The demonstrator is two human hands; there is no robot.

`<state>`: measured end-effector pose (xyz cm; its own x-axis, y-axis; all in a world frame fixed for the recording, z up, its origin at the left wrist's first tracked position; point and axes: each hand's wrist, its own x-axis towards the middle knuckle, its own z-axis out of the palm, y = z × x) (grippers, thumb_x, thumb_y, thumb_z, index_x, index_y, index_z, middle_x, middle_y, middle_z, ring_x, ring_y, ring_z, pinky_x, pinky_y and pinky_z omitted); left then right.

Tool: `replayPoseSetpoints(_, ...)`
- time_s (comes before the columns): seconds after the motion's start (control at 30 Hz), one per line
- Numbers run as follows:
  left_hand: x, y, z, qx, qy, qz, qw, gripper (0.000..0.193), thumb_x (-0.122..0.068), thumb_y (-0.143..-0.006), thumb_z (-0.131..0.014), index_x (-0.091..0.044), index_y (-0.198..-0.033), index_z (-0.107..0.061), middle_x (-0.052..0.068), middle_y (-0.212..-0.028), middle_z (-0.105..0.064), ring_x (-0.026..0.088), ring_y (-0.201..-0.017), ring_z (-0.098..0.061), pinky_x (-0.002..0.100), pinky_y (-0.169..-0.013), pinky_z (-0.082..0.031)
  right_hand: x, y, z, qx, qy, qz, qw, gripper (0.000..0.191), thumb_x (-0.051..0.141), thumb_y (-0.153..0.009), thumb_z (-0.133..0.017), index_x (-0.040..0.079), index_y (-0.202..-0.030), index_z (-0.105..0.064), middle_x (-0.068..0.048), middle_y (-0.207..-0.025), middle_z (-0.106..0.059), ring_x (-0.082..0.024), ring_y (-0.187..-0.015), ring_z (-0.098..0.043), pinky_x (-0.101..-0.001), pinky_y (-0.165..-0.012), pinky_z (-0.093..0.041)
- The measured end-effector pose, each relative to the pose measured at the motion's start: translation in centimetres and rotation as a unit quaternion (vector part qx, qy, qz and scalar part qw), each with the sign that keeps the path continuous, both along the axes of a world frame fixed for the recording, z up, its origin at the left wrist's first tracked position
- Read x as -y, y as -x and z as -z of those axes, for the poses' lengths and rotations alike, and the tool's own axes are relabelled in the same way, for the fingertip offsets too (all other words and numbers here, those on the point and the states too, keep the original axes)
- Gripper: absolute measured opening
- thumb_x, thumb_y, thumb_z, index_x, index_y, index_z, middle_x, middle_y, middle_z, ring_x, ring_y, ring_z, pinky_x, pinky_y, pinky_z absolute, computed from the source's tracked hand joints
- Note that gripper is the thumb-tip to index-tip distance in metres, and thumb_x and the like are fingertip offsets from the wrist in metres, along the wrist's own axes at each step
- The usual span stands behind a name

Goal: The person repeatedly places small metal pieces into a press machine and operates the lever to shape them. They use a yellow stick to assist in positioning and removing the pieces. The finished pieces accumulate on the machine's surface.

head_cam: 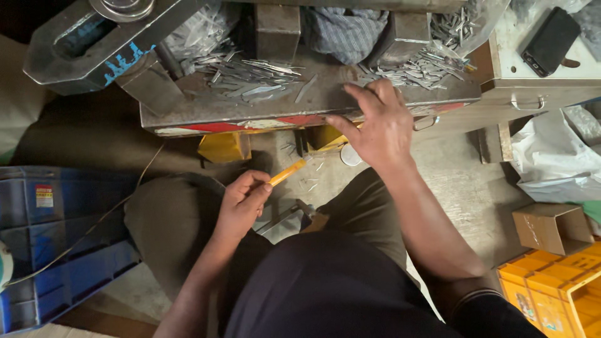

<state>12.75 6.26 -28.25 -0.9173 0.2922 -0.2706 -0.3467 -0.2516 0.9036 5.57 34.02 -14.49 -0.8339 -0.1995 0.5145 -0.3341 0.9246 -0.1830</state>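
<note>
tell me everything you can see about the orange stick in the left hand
The orange stick is thin, straight and looks like plastic. It tilts up to the right. The left hand pinches its lower end between thumb and fingers; the upper end points toward the metal bench. Nothing else touches it.

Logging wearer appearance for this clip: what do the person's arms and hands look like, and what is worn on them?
Both hands are bare, no gloves, rings or watch visible. The left hand and forearm are uncovered. The right hand and forearm are uncovered too; a dark sleeve with a thin striped cuff is pushed up near the elbow.
</note>
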Motion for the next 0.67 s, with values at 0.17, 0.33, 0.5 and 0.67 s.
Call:
replayPoseSetpoints(0.17, 0.1, 0.0, 0.0, 0.000, 0.001, 0.004, 1.000, 0.012, -0.010, -0.098, -0.066, -0.002, -0.106, -0.064, -0.003, -0.070, -0.054, 0.003, -0.054, -0.045, 0.021, -0.047, -0.038, 0.4, -0.5, 0.8, -0.005, 0.035, -0.016, 0.999, 0.042, 0.029, -0.087, -0.091, 0.011, -0.121, -0.074, -0.008, -0.108, -0.061, -0.030, -0.101, -0.064, -0.0421, -0.084, -0.054)
replayPoseSetpoints(0.33, 0.1, -0.1, 0.0, -0.005, -0.006, 0.005, 1.000, 0.011, -0.010, -0.098, -0.066, -0.002, -0.105, -0.064, -0.004, -0.070, -0.054, 0.002, -0.055, -0.044, 0.021, -0.047, -0.037, 0.7, -0.4, 0.7, -0.015, 0.045, -0.010, 0.999, 0.047, 0.031, -0.086, -0.090, 0.007, -0.122, -0.070, -0.012, -0.109, -0.060, -0.033, -0.102, -0.063, -0.0444, -0.087, -0.053)
replayPoseSetpoints(0.5, 0.2, -0.1, -0.3, -0.004, 0.003, 0.007, 1.000, 0.012, -0.011, -0.098, -0.066, -0.002, -0.106, -0.065, -0.004, -0.069, -0.054, 0.002, -0.054, -0.044, 0.021, -0.047, -0.037, 0.6, -0.2, 0.6, 0.007, 0.045, -0.006, 0.999, 0.049, 0.032, -0.083, -0.090, 0.005, -0.119, -0.070, -0.014, -0.107, -0.059, -0.034, -0.098, -0.062, -0.0450, -0.083, -0.052)
replayPoseSetpoints(0.67, 0.3, -0.1, -0.7, -0.014, 0.013, 0.008, 1.000, 0.012, -0.012, -0.098, -0.066, -0.002, -0.105, -0.065, -0.003, -0.069, -0.054, 0.003, -0.054, -0.046, 0.021, -0.048, -0.038, -0.3, -0.1, 1.6, 0.009, 0.042, -0.014, 0.999, 0.041, 0.027, -0.085, -0.090, 0.010, -0.117, -0.071, -0.010, -0.110, -0.060, -0.033, -0.102, -0.064, -0.0449, -0.087, -0.054)
